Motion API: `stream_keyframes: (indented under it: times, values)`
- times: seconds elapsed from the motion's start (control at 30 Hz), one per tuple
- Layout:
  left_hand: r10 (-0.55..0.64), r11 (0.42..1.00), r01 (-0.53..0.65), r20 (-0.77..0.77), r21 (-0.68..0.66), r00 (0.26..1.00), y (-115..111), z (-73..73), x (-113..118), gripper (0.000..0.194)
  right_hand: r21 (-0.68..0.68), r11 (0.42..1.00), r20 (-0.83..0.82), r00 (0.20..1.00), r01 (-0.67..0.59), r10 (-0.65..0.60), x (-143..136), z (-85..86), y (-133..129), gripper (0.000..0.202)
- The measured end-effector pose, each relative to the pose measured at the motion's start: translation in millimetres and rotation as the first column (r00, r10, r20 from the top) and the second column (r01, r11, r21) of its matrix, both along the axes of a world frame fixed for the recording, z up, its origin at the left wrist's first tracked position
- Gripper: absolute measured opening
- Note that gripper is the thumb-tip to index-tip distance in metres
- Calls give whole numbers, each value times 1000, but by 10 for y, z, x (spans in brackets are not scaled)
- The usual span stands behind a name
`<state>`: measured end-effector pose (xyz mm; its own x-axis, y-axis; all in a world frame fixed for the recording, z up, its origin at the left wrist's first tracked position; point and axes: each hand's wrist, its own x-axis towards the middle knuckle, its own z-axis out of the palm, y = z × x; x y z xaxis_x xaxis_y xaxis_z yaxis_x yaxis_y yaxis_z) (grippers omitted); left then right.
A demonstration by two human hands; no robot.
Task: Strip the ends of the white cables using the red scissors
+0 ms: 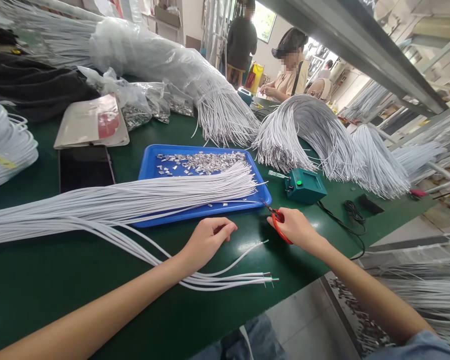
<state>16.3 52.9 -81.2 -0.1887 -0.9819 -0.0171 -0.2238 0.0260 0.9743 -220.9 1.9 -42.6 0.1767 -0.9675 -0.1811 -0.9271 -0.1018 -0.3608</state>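
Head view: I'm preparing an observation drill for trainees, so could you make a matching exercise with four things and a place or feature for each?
1. red-handled metal cutters
2. blue rectangular plastic tray
3. dark-green box-shaped device
4. black flat rectangular slab

A. bears a bright green button
B. left of the tray in the picture
C. in the right hand
D. beneath small silvery metal pieces

Pairs: 1-C, 2-D, 3-A, 4-B

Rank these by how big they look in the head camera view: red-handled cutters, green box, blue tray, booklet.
1. Blue tray, largest, though cables cover part of it
2. Booklet
3. Green box
4. Red-handled cutters, smallest, partly hidden by the right hand
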Motion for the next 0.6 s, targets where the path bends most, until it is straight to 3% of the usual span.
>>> stream_keyframes:
  times: [0.1, 0.27, 0.43, 0.6]
  values:
    - [-12, 1000, 12, 4, -8, 1000, 1, -13, 3, 32, 11, 998, -236, 970, -54, 55, -24, 58, -59, 31]
    - [-22, 1000, 22, 2, -21, 1000, 1, -21, 0, 31, 34, 995, -415, 905, -92, 97, -103, 137, 44, 27]
    - [-25, 999, 25, 1, -25, 1000, -7, -13, -2, 29, 42, 993, -468, 876, -111, 118, -253, 128, 199, 31]
    - [-44, 999, 44, -5, -25, 999, -8, -14, 1, 29, -150, 978, -421, 905, -142, 66, -199, 128, 170, 26]
